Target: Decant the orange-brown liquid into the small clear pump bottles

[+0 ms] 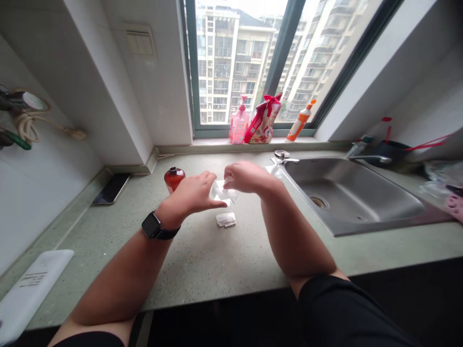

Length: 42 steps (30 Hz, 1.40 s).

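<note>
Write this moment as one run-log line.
left hand: spread beside clear container; right hand: curled at it; white bundle: on counter; amber bottle: standing

Working from the hands, the left hand (195, 193) is spreading its thumb away from its fingers beside a clear container (224, 193), while the right hand (246, 178) is bunching its fingers at the upper side; blur is hiding the exact grip. Folded tissue (226, 220) is lying at six o'clock! A brown bottle (174, 178) is standing at nine, a phone (111, 189) lying beyond it. At twelve, a pink pump bottle (238, 127) is standing by the window (235, 53), a red bag (262, 123) leaning at one, an orange-and-white bottle (300, 123) tilting at two. The sink (365, 188) is filling three o'clock.
</note>
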{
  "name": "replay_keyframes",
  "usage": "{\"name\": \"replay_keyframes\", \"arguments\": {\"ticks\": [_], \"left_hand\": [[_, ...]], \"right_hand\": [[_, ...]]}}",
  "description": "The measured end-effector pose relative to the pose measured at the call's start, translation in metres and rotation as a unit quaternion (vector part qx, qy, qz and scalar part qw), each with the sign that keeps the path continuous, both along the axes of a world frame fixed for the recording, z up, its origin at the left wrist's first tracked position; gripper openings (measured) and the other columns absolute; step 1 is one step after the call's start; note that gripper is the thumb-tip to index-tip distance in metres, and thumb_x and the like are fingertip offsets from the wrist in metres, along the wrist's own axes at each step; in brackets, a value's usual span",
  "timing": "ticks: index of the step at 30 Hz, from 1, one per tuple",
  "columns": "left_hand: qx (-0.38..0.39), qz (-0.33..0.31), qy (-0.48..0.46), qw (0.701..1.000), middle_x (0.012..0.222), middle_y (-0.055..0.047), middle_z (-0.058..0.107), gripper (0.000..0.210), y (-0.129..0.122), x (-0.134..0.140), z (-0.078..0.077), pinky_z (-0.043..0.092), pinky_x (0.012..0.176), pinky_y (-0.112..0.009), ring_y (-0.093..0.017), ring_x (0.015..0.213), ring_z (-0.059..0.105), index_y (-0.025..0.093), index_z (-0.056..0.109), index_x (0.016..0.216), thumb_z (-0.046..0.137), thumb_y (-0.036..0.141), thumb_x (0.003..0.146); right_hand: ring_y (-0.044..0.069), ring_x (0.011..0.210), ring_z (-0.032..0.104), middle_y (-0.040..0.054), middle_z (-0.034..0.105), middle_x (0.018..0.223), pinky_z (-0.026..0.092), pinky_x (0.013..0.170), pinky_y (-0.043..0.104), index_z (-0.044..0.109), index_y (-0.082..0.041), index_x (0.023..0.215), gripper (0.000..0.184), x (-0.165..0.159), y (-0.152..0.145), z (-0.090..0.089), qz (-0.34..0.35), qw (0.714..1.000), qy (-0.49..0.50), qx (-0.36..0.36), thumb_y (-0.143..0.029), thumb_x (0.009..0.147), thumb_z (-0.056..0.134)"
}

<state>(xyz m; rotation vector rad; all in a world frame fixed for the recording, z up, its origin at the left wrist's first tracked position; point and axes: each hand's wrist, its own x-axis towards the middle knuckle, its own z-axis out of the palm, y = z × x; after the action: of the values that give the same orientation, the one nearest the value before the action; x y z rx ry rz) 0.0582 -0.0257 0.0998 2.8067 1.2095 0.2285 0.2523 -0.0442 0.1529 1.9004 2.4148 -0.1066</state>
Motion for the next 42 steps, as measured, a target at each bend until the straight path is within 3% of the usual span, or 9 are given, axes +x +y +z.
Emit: {"name": "replay_keyframes", "arguments": {"ticks": [5, 10, 14, 20, 26, 34, 40, 42], "left_hand": [[-0.028, 0.038, 0.05, 0.998, 0.122, -0.013, 0.073, 0.063, 0.007, 0.001, -0.006, 0.052, 0.08, -0.037, -0.032, 0.101, 0.073, 0.019, 0.068, 0.115, 0.07, 0.074, 0.084], [-0.045, 0.039, 0.083, 0.995, 0.116, -0.014, 0.074, 0.053, 0.011, 0.005, -0.014, 0.052, 0.077, -0.038, -0.032, 0.098, 0.073, 0.017, 0.069, 0.113, 0.069, 0.063, 0.086], [-0.044, 0.037, 0.097, 0.994, 0.117, -0.013, 0.073, 0.046, 0.012, 0.004, -0.017, 0.053, 0.076, -0.037, -0.031, 0.096, 0.073, 0.018, 0.069, 0.112, 0.069, 0.055, 0.085], [-0.048, 0.039, 0.091, 0.994, 0.113, -0.012, 0.075, 0.05, 0.014, -0.001, -0.017, 0.052, 0.074, -0.037, -0.031, 0.096, 0.073, 0.019, 0.07, 0.104, 0.069, 0.065, 0.085], [-0.059, 0.014, 0.085, 0.995, 0.113, -0.012, 0.076, 0.048, 0.019, -0.002, -0.019, 0.053, 0.079, -0.035, -0.03, 0.099, 0.073, 0.019, 0.072, 0.105, 0.07, 0.062, 0.086], [-0.078, 0.005, 0.059, 0.995, 0.115, -0.011, 0.076, 0.044, 0.019, -0.005, -0.016, 0.053, 0.083, -0.034, -0.03, 0.104, 0.073, 0.019, 0.072, 0.109, 0.074, 0.055, 0.084], [-0.083, 0.035, 0.084, 0.992, 0.107, -0.012, 0.075, 0.049, 0.018, -0.003, -0.016, 0.052, 0.079, -0.036, -0.032, 0.097, 0.072, 0.018, 0.072, 0.105, 0.072, 0.062, 0.084], [-0.082, 0.031, 0.09, 0.992, 0.105, -0.011, 0.075, 0.049, 0.019, -0.004, -0.017, 0.051, 0.078, -0.036, -0.031, 0.096, 0.072, 0.018, 0.072, 0.101, 0.071, 0.064, 0.084]], "right_hand": [[0.027, 0.109, 0.072, 0.0092, 0.081, 0.116, 0.044, 0.071, 0.029, 0.079, -0.023, 0.111, 0.026, -0.019, 0.017, -0.027, 0.032, 0.999, 0.005, -0.004, -0.037, 0.09, 0.075], [0.028, 0.111, 0.072, 0.0109, 0.08, 0.12, 0.048, 0.074, 0.03, 0.079, -0.023, 0.111, 0.026, -0.02, 0.021, -0.043, 0.029, 1.0, 0.007, -0.007, -0.04, 0.091, 0.073], [0.028, 0.111, 0.072, 0.0125, 0.08, 0.12, 0.051, 0.078, 0.03, 0.078, -0.022, 0.113, 0.031, -0.026, 0.014, -0.047, 0.025, 1.0, 0.014, -0.003, -0.045, 0.095, 0.069], [0.028, 0.108, 0.074, 0.0158, 0.079, 0.122, 0.054, 0.08, 0.031, 0.078, -0.018, 0.113, 0.036, -0.034, 0.012, -0.058, -0.012, 1.0, 0.027, 0.011, -0.048, 0.098, 0.066], [0.028, 0.105, 0.074, 0.0161, 0.079, 0.116, 0.053, 0.083, 0.032, 0.08, -0.018, 0.105, 0.026, -0.034, 0.013, -0.063, 0.045, 0.998, 0.015, 0.03, -0.039, 0.098, 0.068], [0.028, 0.112, 0.072, 0.0138, 0.075, 0.125, 0.049, 0.09, 0.034, 0.076, -0.02, 0.118, 0.025, -0.031, 0.005, -0.06, 0.089, 0.995, 0.015, 0.03, -0.021, 0.095, 0.067], [0.035, 0.128, 0.064, 0.0177, 0.069, 0.138, 0.048, 0.102, 0.044, 0.063, -0.017, 0.134, 0.049, -0.024, 0.01, -0.065, 0.051, 0.997, 0.039, 0.044, -0.052, 0.099, 0.066], [0.036, 0.129, 0.063, 0.0193, 0.067, 0.14, 0.048, 0.102, 0.045, 0.062, -0.016, 0.134, 0.051, -0.022, 0.01, -0.065, 0.041, 0.997, 0.038, 0.05, -0.053, 0.1, 0.065]]}}
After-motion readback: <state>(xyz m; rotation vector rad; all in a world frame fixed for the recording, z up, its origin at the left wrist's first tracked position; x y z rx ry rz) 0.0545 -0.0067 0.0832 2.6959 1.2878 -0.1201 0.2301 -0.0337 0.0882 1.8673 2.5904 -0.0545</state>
